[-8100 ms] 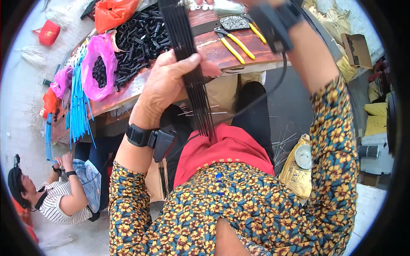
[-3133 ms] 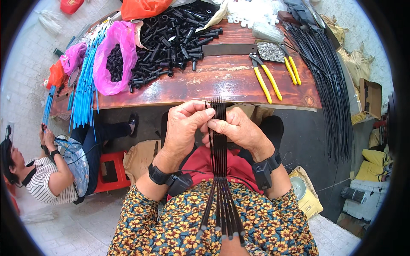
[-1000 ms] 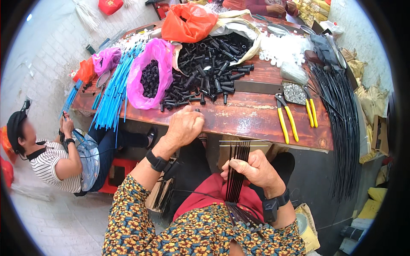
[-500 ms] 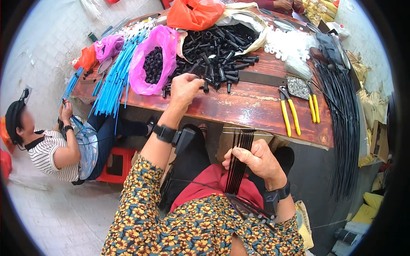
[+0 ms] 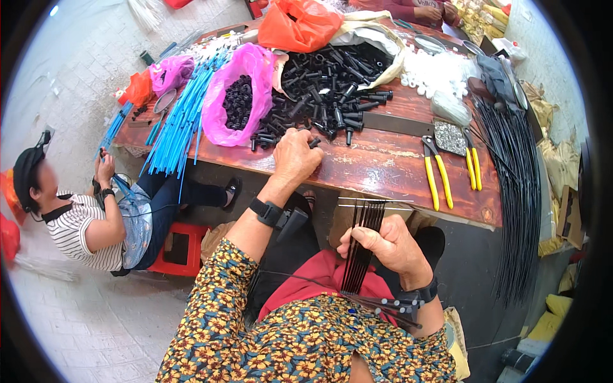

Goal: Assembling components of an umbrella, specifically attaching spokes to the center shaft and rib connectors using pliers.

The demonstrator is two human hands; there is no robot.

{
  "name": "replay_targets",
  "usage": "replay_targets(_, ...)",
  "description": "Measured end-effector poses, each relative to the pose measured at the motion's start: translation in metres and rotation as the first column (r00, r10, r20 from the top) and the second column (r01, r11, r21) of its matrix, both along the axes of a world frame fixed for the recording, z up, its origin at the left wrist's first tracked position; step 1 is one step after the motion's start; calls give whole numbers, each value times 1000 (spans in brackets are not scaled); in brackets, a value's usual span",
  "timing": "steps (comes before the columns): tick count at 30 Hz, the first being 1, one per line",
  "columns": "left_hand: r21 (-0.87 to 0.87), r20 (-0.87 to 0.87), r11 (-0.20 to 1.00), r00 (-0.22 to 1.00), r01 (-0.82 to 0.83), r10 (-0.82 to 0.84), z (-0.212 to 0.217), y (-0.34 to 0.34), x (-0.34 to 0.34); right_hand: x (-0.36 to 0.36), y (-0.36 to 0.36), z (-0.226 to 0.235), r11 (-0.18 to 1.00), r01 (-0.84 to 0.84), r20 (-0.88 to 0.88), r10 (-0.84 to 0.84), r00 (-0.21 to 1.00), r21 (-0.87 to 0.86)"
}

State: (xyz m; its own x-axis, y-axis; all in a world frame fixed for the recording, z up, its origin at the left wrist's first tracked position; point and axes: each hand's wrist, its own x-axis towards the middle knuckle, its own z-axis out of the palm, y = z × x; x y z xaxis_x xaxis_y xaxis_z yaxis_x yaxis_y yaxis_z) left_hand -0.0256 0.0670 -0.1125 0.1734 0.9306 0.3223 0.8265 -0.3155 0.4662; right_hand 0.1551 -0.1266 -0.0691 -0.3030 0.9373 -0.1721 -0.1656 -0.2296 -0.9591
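Note:
My left hand (image 5: 297, 155) is at the table's front edge, its fingers closed round a small black plastic tube-shaped piece (image 5: 314, 143). Just beyond it spreads a heap of similar black flanged pieces (image 5: 325, 80), spilling from a white sack. In front of my body, my right hand (image 5: 391, 247) grips a fanned bundle of thin black rods (image 5: 357, 268), held upright. Dark pieces with pale round ends (image 5: 389, 303) lie by my right wrist at the bundle's lower end. Thin white rods (image 5: 373, 207) run crosswise near the bundle's top.
A pink bag (image 5: 255, 83) of small black parts stands beside blue rods (image 5: 182, 121). To the right are yellow-handled pliers (image 5: 438, 172), white rings (image 5: 431, 70) and long black rods (image 5: 507, 191) hanging off the table. A co-worker (image 5: 86, 217) sits at left on a red stool.
My left hand has drawn back from the heap, toward me and slightly right, and a black piece now shows in its fingers. My right hand keeps its hold on the rods.

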Motion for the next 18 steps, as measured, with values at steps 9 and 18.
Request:
replay_targets(9, -120, 178, 985, 979, 123, -101, 5, -1, 1, 3, 1, -8, 1000, -14, -21, 14, 1000, 12)
replay_targets(18, -166, 509, 948, 847, 270, -152, 8, -7, -4, 2, 0, -11, 999, -17, -34, 18, 999, 32)
